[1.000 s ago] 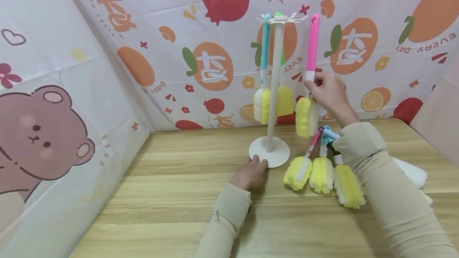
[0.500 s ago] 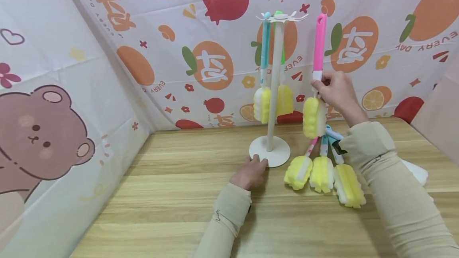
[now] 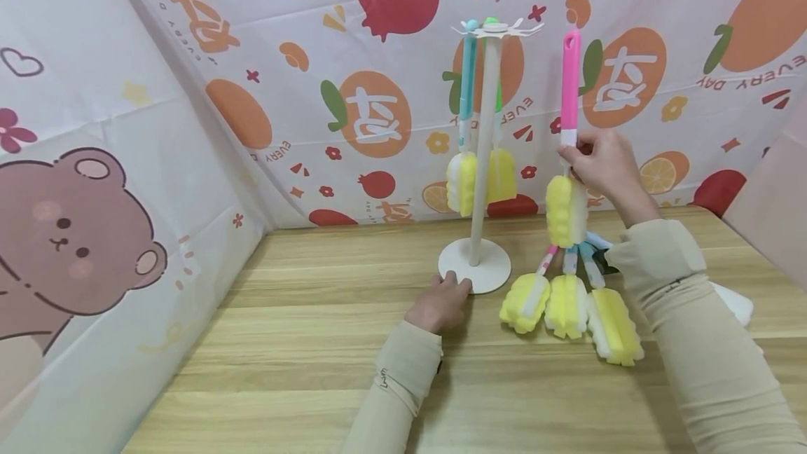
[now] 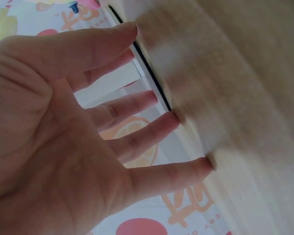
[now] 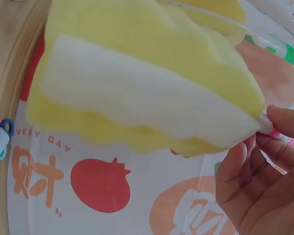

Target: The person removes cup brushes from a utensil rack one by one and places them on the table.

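"Fabric backdrop [image 3: 410, 5] first?"

"White cloth, softly creased, printed with rounded fruit. Before it lies the worktop [image 3: 302, 342], pale wood grain in long straight strips."

"Then the stand [image 3: 484, 153]?"

"Slim white pole, thin flat prongs fanning out on top, and a disc-shaped base [image 3: 497, 272]. A teal brush [image 3: 466, 97] and a green brush [image 3: 502, 177] hang from it, sponges down."

"Where's the pink brush [image 3: 570, 93]?"

"Upright in the air, right of the stand and apart from it. Smooth handle with a hole near its tip; spongy head, knobbly yellow with white. Three lying brushes [image 3: 566, 308], similarly ridged, rest on the worktop nearby."

"Right grip [image 3: 605, 163]?"

"Pinching the pink one's narrow white neck between thumb and fingers."

"Left grip [image 3: 440, 305]?"

"Not clenched on anything: fingers extended and spread, tips at the base's rim."
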`<state>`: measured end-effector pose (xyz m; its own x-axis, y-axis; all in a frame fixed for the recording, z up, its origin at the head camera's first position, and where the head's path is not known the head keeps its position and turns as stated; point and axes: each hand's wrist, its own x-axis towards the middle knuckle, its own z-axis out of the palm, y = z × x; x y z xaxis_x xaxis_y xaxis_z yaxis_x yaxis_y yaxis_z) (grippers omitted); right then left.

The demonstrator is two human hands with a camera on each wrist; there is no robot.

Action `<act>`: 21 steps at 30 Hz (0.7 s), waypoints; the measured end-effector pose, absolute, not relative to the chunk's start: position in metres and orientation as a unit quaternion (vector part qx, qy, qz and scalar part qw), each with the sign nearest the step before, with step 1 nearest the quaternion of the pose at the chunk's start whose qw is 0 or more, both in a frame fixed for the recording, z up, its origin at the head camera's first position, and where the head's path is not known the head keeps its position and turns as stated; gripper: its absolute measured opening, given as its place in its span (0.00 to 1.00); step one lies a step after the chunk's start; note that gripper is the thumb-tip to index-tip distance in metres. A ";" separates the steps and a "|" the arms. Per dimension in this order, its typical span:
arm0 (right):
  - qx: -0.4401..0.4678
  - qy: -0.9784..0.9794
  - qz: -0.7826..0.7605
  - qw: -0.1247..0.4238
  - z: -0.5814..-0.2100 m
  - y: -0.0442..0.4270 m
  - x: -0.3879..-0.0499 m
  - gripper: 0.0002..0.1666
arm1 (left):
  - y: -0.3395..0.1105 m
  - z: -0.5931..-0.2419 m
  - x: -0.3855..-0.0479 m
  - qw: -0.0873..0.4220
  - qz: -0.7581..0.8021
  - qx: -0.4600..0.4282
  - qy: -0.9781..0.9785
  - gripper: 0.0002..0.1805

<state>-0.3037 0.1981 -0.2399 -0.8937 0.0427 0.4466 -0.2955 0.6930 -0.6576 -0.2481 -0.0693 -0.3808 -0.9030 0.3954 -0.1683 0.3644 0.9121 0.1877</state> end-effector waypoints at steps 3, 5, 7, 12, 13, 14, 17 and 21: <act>0.070 -0.896 0.380 0.219 -0.241 0.200 -0.305 0.18 | -0.070 -0.381 -0.248 0.104 0.078 0.195 0.972 0.12; 0.068 -0.898 0.376 0.217 -0.242 0.201 -0.305 0.18 | -0.070 -0.381 -0.248 0.106 0.077 0.194 0.972 0.13; 0.067 -0.901 0.371 0.216 -0.243 0.202 -0.306 0.17 | -0.069 -0.381 -0.248 0.107 0.074 0.194 0.972 0.13; 0.067 -0.906 0.360 0.213 -0.244 0.202 -0.306 0.17 | -0.069 -0.383 -0.248 0.104 0.070 0.195 0.973 0.13; 0.067 -0.907 0.358 0.211 -0.244 0.203 -0.306 0.17 | -0.069 -0.383 -0.249 0.103 0.070 0.195 0.973 0.13; 0.067 -0.909 0.355 0.209 -0.244 0.203 -0.306 0.17 | -0.069 -0.383 -0.249 0.104 0.070 0.195 0.973 0.13; 0.069 -0.914 0.347 0.201 -0.245 0.203 -0.306 0.17 | -0.069 -0.383 -0.249 0.104 0.072 0.194 0.973 0.12; 0.070 -0.919 0.339 0.187 -0.246 0.204 -0.306 0.17 | -0.069 -0.382 -0.249 0.106 0.075 0.192 0.973 0.12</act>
